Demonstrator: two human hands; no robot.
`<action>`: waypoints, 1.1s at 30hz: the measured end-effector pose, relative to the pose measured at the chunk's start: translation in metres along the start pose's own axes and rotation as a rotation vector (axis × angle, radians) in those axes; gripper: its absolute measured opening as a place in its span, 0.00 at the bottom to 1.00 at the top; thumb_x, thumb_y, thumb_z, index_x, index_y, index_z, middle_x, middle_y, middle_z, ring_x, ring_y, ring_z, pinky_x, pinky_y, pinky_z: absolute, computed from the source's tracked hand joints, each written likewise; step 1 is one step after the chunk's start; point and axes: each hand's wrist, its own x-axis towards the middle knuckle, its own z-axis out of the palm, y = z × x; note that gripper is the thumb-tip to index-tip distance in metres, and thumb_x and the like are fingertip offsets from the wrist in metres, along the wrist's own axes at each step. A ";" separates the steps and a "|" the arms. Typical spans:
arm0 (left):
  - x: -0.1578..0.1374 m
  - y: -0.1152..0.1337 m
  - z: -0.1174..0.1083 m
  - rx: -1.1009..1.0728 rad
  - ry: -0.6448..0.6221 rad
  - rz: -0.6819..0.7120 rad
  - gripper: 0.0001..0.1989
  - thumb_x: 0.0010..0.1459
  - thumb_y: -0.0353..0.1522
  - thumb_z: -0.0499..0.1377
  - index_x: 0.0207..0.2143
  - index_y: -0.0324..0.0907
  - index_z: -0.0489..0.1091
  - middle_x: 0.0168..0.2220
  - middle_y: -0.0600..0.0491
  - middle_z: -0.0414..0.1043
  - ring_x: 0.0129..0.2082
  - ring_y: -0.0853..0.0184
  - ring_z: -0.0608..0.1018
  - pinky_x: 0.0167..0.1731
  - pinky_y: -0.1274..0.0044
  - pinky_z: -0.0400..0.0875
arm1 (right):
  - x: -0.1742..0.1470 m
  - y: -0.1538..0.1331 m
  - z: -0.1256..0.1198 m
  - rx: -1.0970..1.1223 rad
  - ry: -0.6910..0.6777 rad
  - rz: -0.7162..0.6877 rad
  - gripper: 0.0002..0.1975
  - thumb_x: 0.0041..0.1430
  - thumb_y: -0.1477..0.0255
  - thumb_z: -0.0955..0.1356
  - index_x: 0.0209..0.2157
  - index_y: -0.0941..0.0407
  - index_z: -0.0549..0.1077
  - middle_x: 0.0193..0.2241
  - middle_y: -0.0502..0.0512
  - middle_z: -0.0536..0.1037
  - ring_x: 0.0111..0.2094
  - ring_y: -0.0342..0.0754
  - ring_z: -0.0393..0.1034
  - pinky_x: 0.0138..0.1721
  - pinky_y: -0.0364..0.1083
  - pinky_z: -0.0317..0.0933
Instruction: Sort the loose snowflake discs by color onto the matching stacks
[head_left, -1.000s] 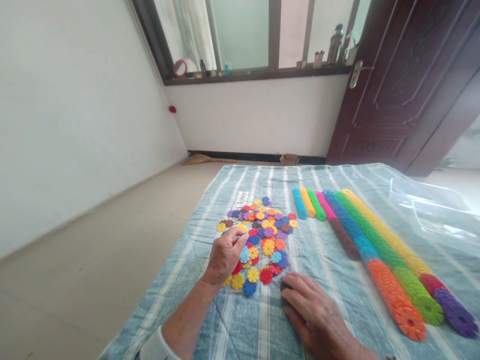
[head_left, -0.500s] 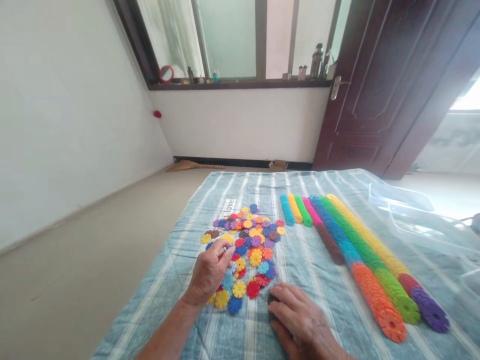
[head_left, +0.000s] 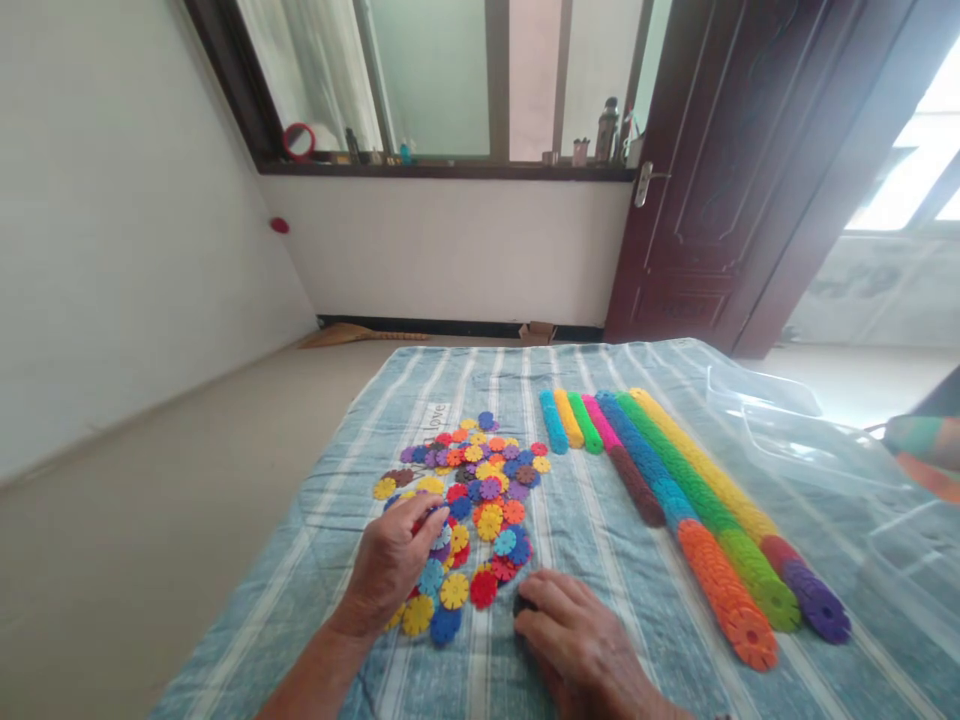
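My left hand (head_left: pixel 397 555) is over the left side of a loose pile of notched plastic discs (head_left: pixel 489 525) in many colours. Its thumb and forefinger are pinched together, and what they hold, if anything, I cannot make out. Lower right of the pile, my right hand (head_left: pixel 581 640) rests on the cloth with its fingers curled over black discs (head_left: pixel 523 603). Only a dark edge of these shows at the fingertips. To the right lie long rows of overlapping discs sorted by colour, among them an orange row (head_left: pixel 720 580) and a purple row (head_left: pixel 816 600).
A blue-and-white striped cloth (head_left: pixel 322 560) covers the surface. Clear plastic containers (head_left: pixel 817 440) stand at the right. A blurred green and orange shape (head_left: pixel 930 450) is at the right edge. A printed paper label (head_left: pixel 435 415) lies behind the pile.
The view has turned slightly right, so everything sits further left. A green and orange shape has come into view at the right edge. Both hands stay nearly in place.
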 end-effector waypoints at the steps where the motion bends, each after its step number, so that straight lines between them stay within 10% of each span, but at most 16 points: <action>1: 0.000 0.000 0.000 0.001 0.000 0.007 0.11 0.57 0.39 0.57 0.33 0.44 0.77 0.32 0.54 0.82 0.33 0.65 0.83 0.35 0.78 0.77 | 0.000 0.000 0.000 0.000 -0.002 -0.001 0.12 0.69 0.76 0.58 0.37 0.55 0.71 0.38 0.57 0.79 0.39 0.51 0.74 0.40 0.45 0.70; 33: -0.001 0.000 0.002 0.023 0.002 -0.012 0.12 0.58 0.38 0.56 0.35 0.44 0.78 0.36 0.50 0.82 0.38 0.62 0.83 0.42 0.74 0.78 | 0.003 0.005 -0.004 -0.073 -0.038 0.086 0.11 0.61 0.84 0.63 0.37 0.56 0.72 0.41 0.57 0.77 0.44 0.53 0.70 0.44 0.50 0.68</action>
